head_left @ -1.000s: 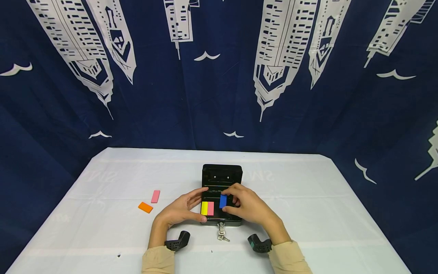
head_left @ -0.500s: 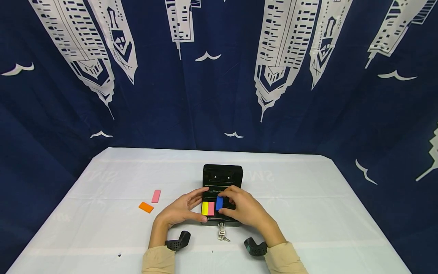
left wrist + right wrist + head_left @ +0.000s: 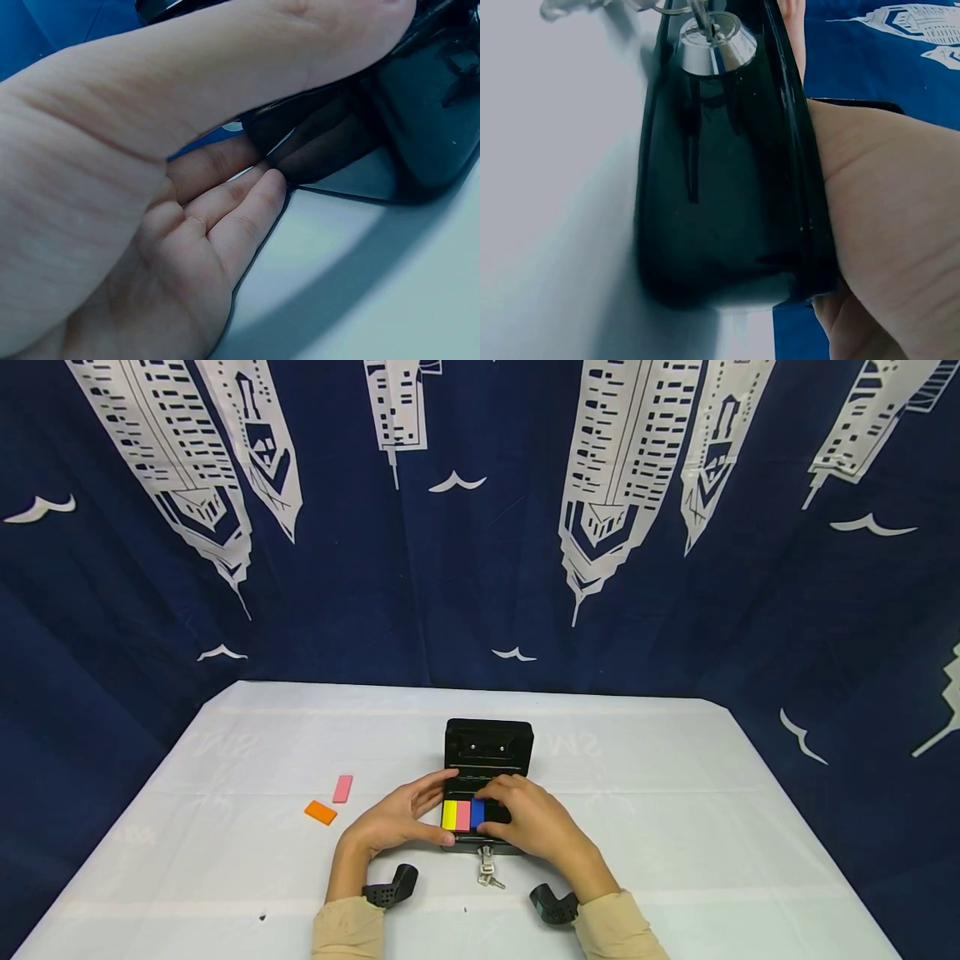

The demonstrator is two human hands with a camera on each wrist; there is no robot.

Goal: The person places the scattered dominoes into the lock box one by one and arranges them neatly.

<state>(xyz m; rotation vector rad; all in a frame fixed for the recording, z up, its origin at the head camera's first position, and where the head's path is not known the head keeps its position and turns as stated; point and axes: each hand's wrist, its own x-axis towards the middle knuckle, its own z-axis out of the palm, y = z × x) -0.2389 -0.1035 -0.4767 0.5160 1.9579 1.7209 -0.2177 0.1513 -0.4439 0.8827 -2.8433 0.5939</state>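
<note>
A small black metal cash box [image 3: 467, 840] stands on the white table with its lid [image 3: 487, 739] raised at the back. My left hand [image 3: 393, 818] holds the box's left side, thumb at the front corner and fingers against the side wall. Inside, a yellow block [image 3: 449, 815] and a pink block [image 3: 463, 815] lie side by side at the left. My right hand [image 3: 542, 820] pinches a blue block [image 3: 477, 814] by its two ends, right beside the pink one. The right wrist view shows the box's front with its lock [image 3: 718, 49]; the blue block is hidden there.
An orange block [image 3: 321, 812] and another pink block [image 3: 342, 788] lie on the table to the left of the box. Keys [image 3: 489, 878] hang from the front lock. A dark blue printed curtain [image 3: 337, 610] stands behind the table.
My right hand has moved left with the blue block, bringing it from the middle of the box up beside the pink block. The left hand has stayed at the box's left side.
</note>
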